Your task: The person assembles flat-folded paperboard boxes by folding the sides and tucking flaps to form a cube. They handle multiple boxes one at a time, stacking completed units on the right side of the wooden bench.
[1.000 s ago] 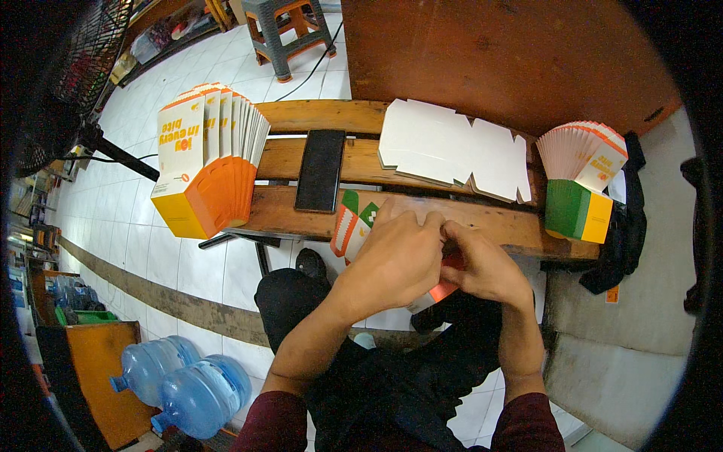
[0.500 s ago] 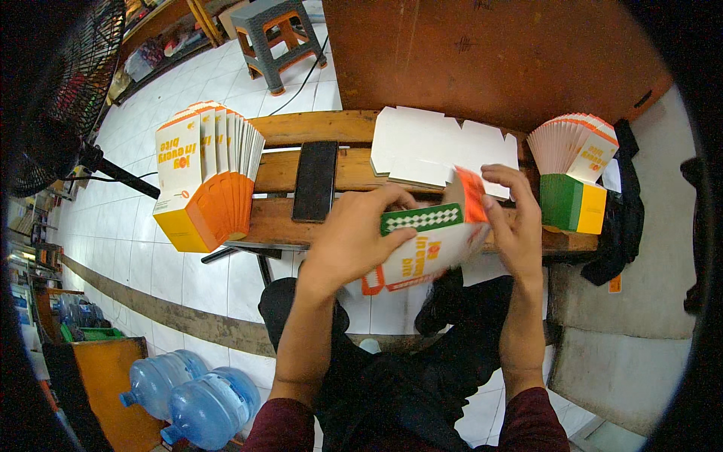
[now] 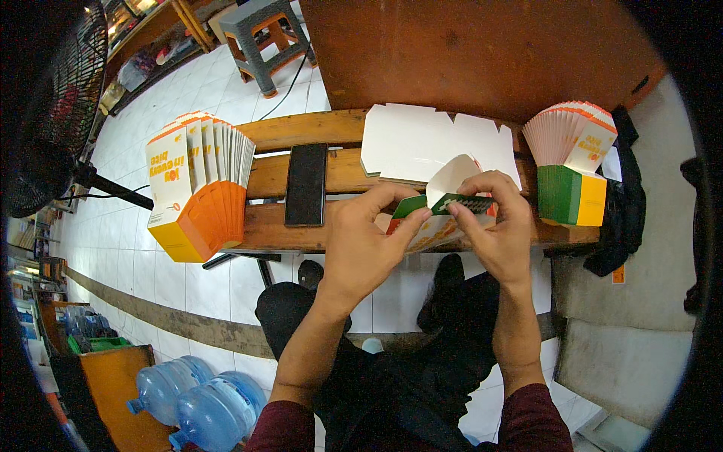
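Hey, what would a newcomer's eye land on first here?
Probably the left hand and right hand near the centre, pinching a carton with a raised white flap. Next, the bright orange-based carton stack at the left end of the bench and the green-based carton stack at its right.

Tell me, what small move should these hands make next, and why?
Perhaps ease the two green flaps together: the left hand and right hand each pinch one atop the carton, they look unjoined, and a white flap stands up behind.
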Available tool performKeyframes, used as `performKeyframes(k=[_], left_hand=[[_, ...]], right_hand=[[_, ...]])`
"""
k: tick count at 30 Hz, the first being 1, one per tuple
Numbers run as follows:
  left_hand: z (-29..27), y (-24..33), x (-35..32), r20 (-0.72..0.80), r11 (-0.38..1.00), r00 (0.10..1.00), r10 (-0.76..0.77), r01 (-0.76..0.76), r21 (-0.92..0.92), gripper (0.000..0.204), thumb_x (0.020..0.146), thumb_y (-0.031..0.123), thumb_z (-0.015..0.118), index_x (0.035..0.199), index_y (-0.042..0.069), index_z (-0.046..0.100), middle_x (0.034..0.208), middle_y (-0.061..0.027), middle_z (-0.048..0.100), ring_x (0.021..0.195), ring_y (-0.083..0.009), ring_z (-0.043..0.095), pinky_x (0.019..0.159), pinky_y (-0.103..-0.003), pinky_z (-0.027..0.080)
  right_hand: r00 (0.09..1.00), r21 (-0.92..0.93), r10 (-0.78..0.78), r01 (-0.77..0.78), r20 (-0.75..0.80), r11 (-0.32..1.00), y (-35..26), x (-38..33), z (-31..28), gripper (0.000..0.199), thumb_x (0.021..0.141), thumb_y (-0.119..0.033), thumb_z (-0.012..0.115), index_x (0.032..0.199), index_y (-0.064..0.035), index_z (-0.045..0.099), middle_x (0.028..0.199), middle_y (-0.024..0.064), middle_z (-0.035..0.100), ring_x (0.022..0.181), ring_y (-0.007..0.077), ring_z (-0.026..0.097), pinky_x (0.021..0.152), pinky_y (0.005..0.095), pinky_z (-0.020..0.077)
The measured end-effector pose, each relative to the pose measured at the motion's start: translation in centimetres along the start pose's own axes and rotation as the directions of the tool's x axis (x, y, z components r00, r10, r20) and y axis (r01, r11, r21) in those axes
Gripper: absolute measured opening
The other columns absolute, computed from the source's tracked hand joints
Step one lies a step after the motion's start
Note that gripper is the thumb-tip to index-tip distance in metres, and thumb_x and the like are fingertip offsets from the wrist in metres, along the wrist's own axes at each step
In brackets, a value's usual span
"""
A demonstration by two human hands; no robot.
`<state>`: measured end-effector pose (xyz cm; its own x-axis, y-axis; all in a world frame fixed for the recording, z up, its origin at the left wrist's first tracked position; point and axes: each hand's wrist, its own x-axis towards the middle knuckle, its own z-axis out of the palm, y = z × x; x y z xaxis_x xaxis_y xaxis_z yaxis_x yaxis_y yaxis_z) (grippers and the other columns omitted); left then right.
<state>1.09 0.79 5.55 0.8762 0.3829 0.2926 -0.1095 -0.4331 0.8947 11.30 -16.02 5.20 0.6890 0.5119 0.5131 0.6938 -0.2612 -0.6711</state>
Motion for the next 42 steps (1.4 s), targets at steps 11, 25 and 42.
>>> performKeyframes(k=[11, 25, 42], left_hand=[[1.2, 0.6, -0.4, -0.040, 0.987, 0.994, 0.102, -0.106, -0.123, 0.020, 0.083, 0.014, 0.077, 0.096, 0.000, 0.072, 0.085, -0.0089, 0.073, 0.078, -0.0137, 0.068, 0.071, -0.028, 0.053], [1.9, -1.0, 0.3, -0.058, 0.972, 0.997, -0.052, 0.038, -0.231, 0.020, 0.084, 0.005, 0.071, 0.101, -0.004, 0.070, 0.089, -0.0085, 0.061, 0.080, -0.0129, 0.060, 0.071, -0.024, 0.051], [1.0, -1.6, 0.2, 0.115, 0.981, 0.993, -0.028, 0.049, -0.186, 0.024, 0.080, 0.003, 0.067, 0.103, -0.001, 0.070, 0.103, -0.0098, 0.064, 0.092, -0.0156, 0.061, 0.076, -0.025, 0.049]], right_hand=[[0.977, 0.161, 0.081, -0.049, -0.198, 0.986, -0.2, -0.3, 0.6, 0.021, 0.075, -0.001, 0.074, 0.090, -0.0030, 0.060, 0.089, 0.0079, 0.065, 0.085, 0.0195, 0.061, 0.082, 0.0319, 0.0475], [0.847, -0.326, -0.528, 0.481, -0.069, 0.814, -1.5, -0.5, 0.2, 0.025, 0.072, 0.004, 0.073, 0.087, -0.0124, 0.061, 0.089, 0.0027, 0.067, 0.089, 0.0226, 0.062, 0.104, 0.0465, 0.0330], [0.857, -0.114, -0.502, 0.490, -0.120, 0.864, -1.3, -0.3, 1.8, 0.019, 0.073, -0.001, 0.075, 0.080, -0.0107, 0.060, 0.085, 0.0027, 0.070, 0.089, 0.0236, 0.066, 0.099, 0.0496, 0.0459]])
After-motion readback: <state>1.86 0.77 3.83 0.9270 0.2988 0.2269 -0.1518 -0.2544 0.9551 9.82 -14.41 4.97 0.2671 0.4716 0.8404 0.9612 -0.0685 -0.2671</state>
